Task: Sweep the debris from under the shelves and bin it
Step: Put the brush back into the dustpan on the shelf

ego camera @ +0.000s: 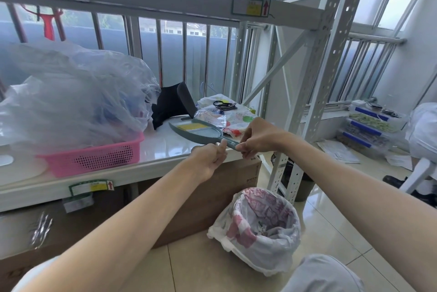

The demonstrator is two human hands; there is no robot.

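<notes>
A small grey-blue dustpan with a yellow brush lying in it hangs just over the white shelf board. Its handle points toward me. My left hand pinches the handle near the pan. My right hand grips the handle's free end from the right. Both hands meet at the shelf's front edge. Below them on the tiled floor stands a bin lined with a white and red plastic bag.
A pink basket with clear plastic bags fills the shelf's left. A black object and printed wrappers lie behind the dustpan. Cardboard boxes sit under the shelf. White perforated uprights stand right, stacked clear containers beyond.
</notes>
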